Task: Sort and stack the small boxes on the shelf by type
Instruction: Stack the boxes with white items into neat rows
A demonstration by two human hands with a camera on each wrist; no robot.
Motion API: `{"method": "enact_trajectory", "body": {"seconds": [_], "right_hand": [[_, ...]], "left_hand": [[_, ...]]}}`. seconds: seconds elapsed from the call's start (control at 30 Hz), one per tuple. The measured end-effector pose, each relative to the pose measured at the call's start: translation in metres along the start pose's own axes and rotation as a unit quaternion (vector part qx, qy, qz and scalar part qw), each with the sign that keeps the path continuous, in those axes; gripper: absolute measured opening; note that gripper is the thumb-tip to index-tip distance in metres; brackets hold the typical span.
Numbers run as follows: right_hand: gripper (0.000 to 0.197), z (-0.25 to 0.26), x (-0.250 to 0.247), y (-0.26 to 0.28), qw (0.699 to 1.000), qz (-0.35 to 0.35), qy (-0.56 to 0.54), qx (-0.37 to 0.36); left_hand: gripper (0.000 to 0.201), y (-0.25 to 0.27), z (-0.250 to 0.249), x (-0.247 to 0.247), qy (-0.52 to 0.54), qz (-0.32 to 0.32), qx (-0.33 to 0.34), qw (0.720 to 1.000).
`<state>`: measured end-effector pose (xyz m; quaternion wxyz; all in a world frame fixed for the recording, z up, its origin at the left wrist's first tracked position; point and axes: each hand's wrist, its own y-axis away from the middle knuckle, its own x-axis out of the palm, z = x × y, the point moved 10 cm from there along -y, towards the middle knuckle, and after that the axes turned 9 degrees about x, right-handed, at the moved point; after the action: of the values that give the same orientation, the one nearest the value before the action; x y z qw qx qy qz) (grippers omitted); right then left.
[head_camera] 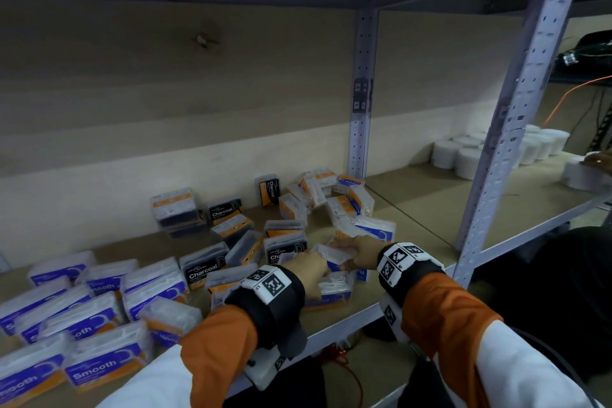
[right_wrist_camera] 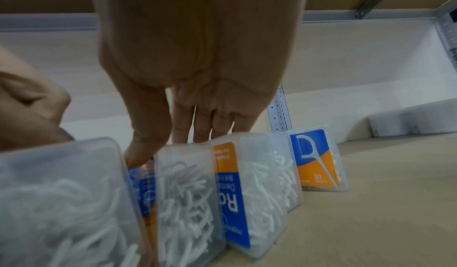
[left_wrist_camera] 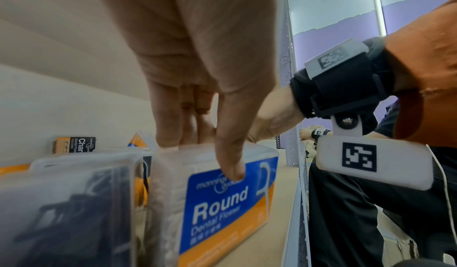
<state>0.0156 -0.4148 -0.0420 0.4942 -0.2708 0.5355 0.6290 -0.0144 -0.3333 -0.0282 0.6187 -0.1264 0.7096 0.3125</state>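
Note:
Small clear boxes of dental flossers lie scattered on the wooden shelf (head_camera: 414, 209). My left hand (head_camera: 308, 270) (left_wrist_camera: 202, 154) pinches the top of an upright blue-and-orange "Round" box (left_wrist_camera: 222, 202) (head_camera: 334, 290), thumb on the label and fingers behind. Just to its right, my right hand (head_camera: 356, 252) (right_wrist_camera: 168, 146) grips the top of another Round box (right_wrist_camera: 185, 193) (head_camera: 332, 255), which stands on edge among similar ones. More Round boxes (head_camera: 331, 199) are heaped behind. How the two held boxes touch is hidden by the hands.
Purple "Smooth" boxes (head_camera: 89, 325) crowd the front left. Black "Charcoal" boxes (head_camera: 205, 270) sit in the middle. A perforated metal post (head_camera: 516, 129) rises at the right, with white rolls (head_camera: 463, 156) beyond it. The shelf's front edge (head_camera: 344, 325) runs below my wrists.

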Motion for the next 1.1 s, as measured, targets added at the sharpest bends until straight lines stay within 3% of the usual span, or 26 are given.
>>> {"method": "enact_trajectory", "body": {"seconds": [1.1], "right_hand": [[0.064, -0.0038, 0.0014, -0.0025, 0.999, -0.008, -0.033, -0.013]], "left_hand": [[0.041, -0.0089, 0.0063, 0.0013, 0.053, 0.029, 0.026, 0.998]]}}
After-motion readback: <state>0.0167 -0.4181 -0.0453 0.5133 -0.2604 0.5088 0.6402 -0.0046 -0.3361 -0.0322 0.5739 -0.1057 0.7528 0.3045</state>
